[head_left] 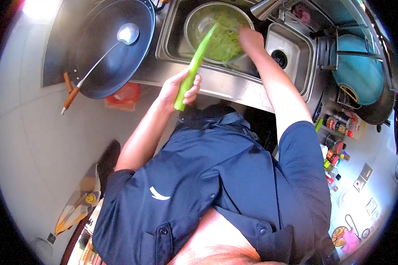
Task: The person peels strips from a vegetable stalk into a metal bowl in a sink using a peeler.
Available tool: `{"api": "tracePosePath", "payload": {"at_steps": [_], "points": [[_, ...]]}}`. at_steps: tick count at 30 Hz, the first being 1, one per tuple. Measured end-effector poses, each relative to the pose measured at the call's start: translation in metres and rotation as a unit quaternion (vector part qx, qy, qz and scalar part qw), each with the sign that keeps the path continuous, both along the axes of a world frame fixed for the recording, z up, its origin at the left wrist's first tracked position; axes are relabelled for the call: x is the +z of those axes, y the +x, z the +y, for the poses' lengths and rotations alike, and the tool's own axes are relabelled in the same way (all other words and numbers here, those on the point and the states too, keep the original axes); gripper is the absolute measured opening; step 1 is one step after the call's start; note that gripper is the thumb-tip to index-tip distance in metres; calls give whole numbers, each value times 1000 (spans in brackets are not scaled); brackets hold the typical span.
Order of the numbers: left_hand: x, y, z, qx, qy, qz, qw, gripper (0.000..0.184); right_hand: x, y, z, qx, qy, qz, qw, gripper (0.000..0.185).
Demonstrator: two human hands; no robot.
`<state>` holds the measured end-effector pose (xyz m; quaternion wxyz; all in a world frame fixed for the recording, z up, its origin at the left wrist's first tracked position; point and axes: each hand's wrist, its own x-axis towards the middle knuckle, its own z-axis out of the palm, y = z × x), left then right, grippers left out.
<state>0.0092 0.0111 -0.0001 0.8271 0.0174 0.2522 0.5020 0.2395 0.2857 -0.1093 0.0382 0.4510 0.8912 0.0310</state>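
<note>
My left hand (pixel 181 90) is wrapped around the thick lower end of a long, pale green celtuce stem (pixel 200 51). The stem slants up over the rim of a round metal bowl (pixel 191 43), its thin tip above the bowl's contents. Thin green strips (pixel 227 37) lie heaped in the bowl, which sits in the left sink basin. At the bowl's right rim is my right hand (pixel 251 40), fingers closed and pointing in toward the strips. Whatever those fingers hold, if anything, is hidden and blurred.
A large dark wok (pixel 106 66) stands left of the sink, with a wooden-handled ladle (pixel 128 34) lying in it. A faucet (pixel 264 9) reaches over the sink's back edge. Right of the bowl is a smaller basin (pixel 292 53). Several sauce bottles (pixel 336 126) stand farther right.
</note>
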Motion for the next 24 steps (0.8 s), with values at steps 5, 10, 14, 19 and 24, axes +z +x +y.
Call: {"api": "tracePosePath", "payload": {"at_steps": [5, 10, 14, 19, 24], "points": [[-23, -4, 4, -11, 26, -102, 994, 39, 45, -21, -67, -145, -174, 314, 922, 44], [16, 9, 10, 62, -64, 67, 994, 40, 52, -15, -120, -166, -254, 506, 808, 42], [3, 9, 6, 2, -11, 36, 999, 39, 49, -8, -113, -225, -246, 517, 788, 43], [7, 12, 9, -6, 11, 9, 1000, 44, 47, 7, -106, -224, -213, 481, 820, 48], [-2, 9, 14, 5, -6, 12, 1000, 44, 90, 0, -156, -23, -215, 426, 878, 39]]}}
